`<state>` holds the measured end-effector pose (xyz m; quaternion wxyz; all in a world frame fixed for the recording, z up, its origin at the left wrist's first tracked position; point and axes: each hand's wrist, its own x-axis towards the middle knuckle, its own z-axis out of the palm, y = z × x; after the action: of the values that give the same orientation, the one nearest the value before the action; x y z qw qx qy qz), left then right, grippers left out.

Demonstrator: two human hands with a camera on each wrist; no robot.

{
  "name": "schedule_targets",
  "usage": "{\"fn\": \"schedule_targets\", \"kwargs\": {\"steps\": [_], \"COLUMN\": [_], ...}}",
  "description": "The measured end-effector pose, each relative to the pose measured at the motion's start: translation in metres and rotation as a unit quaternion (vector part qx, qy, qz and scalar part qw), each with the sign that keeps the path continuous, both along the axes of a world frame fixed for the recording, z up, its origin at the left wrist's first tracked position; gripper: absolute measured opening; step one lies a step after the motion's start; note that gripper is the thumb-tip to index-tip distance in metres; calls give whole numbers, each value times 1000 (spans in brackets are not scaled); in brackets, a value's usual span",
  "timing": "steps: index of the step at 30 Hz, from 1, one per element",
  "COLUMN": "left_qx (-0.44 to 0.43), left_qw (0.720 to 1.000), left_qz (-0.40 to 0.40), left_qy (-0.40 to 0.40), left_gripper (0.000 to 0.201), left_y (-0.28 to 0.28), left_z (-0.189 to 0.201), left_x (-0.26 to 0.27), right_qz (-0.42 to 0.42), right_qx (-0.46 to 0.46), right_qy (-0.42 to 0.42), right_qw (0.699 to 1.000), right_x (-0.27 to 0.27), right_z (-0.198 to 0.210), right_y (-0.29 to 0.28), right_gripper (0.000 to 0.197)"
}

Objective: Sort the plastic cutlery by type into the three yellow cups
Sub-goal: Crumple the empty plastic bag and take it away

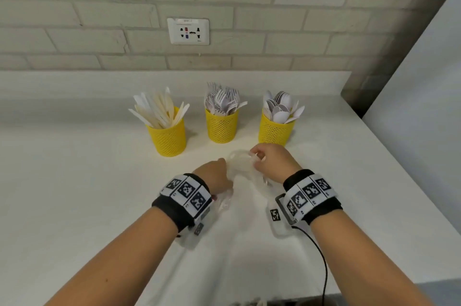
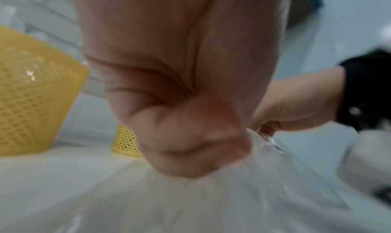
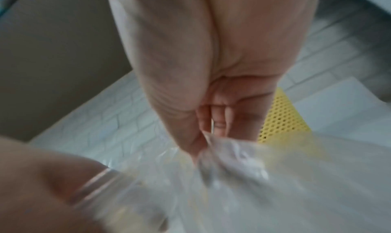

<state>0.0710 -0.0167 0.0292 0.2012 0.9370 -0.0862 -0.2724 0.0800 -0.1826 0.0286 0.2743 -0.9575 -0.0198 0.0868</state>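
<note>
Three yellow mesh cups stand in a row on the white counter: the left cup (image 1: 169,137) holds knives, the middle cup (image 1: 222,126) forks, the right cup (image 1: 275,131) spoons. In front of them both hands hold a clear plastic bag (image 1: 243,168). My left hand (image 1: 219,177) grips its near left edge with curled fingers (image 2: 190,144). My right hand (image 1: 268,159) pinches the bag's far edge between thumb and fingers (image 3: 203,133). The bag (image 2: 264,186) looks crumpled; I see no cutlery in it. Both wrist views are blurred.
The counter (image 1: 74,193) meets a brick wall with a socket plate (image 1: 188,31) behind the cups. A white panel (image 1: 424,81) rises at the right, and the counter's right edge slants down toward the near corner. A black cable (image 1: 321,263) runs from my right wristband.
</note>
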Motion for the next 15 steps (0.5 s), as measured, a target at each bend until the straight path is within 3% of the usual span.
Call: {"fn": "schedule_targets", "kwargs": {"steps": [2,5,7,9,11,15], "left_qx": [-164,-413,-519,-576,-595,-561], "left_qw": [984,897,838,804,794,819], "left_qz": [69,154,164,133,72,-83], "left_qy": [1,-1,27,69,102,90], "left_gripper": [31,31,29,35,53,66], "left_y": [-9,-34,-57,-83,-112,-172], "left_z": [3,18,28,34,37,32], "left_x": [1,-3,-8,-17,-30,-71], "right_qz": [-61,-52,-24,-40,-103,-257], "right_qx": [170,316,345,284,239,232], "right_qy": [-70,-94,-100,-160,-249,-353], "right_qw": [981,942,933,944,933,869], "right_x": [-12,-39,-57,-74,-94,-153], "right_z": [5,13,15,12,11,-2], "right_y": [-7,-16,-28,-49,-76,-128], "right_gripper": [25,43,72,88,82,67]}}
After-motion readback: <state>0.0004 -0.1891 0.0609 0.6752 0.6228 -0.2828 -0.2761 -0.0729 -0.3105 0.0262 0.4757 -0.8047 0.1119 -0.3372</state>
